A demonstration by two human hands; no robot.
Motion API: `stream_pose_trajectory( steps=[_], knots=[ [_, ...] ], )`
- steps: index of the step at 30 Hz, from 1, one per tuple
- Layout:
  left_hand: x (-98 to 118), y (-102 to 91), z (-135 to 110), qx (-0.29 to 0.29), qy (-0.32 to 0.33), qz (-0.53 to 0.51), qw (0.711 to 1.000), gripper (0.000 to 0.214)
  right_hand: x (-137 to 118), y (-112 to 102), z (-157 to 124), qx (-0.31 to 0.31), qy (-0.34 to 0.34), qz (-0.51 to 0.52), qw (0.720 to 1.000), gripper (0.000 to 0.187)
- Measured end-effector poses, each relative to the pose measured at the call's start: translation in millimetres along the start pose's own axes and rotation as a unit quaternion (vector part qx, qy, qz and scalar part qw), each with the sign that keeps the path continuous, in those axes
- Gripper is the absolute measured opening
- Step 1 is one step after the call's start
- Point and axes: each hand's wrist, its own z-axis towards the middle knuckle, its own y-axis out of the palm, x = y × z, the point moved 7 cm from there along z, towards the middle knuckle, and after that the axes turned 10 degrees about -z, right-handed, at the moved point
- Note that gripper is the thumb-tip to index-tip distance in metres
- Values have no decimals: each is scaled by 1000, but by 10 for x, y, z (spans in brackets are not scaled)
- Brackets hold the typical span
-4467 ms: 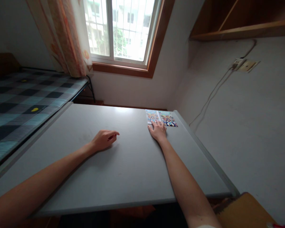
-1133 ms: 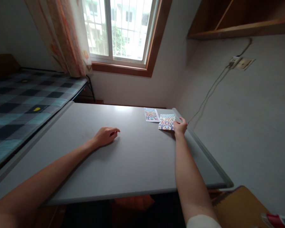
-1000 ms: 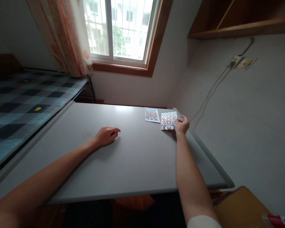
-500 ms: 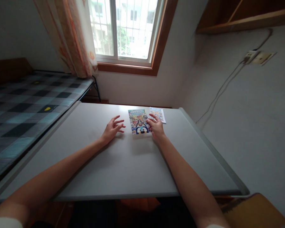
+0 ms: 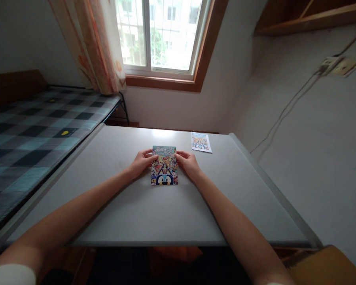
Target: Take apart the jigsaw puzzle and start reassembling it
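A colourful printed booklet or card (image 5: pixel 165 168), with a blue cartoon dog's face along its lower part, is held upright to my view over the middle of the table. My left hand (image 5: pixel 142 161) pinches its left edge, thumb on the front. On the opposite edge my right hand (image 5: pixel 188 162) grips it the same way, thumb in front and fingers behind. Whether it has inner pages cannot be seen. A second printed sheet or booklet (image 5: pixel 201 142), paler with a white border and a similar dog, lies flat beyond my right hand.
The pale grey table (image 5: pixel 148 221) has a raised rim along its right side. A bed with a checked cover (image 5: pixel 86 116) stands to the left. Behind are a curtain (image 5: pixel 97 47) and a window (image 5: pixel 166 35). A cable (image 5: pixel 277 120) runs down the right wall from a socket (image 5: pixel 329 65).
My right hand has brought the colourful booklet left and nearer to me. My left hand, open before, has closed on its left edge. The view has shifted slightly.
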Motion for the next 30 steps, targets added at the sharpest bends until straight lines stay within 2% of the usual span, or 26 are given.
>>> stream_pose_trajectory(
  steps=[4, 11, 25, 30],
  knots=[
    [-5, 21, 3, -15, 0, 19, 1000, 49, -20, 30, -13, -11, -10, -9, 1000, 39],
    [-11, -8, 3, 2, 22, 24, 999, 42, -69, 30, -38, -7, -21, -39, 999, 37],
    [-32, -90, -13, 54, 14, 22, 998, 47, -119, 47, -49, -18, -43, -76, 996, 36],
    [-7, -71, -25, 47, 38, 47, 997, 47, -110, 32, -41, -2, -47, -94, 994, 37]
  ],
)
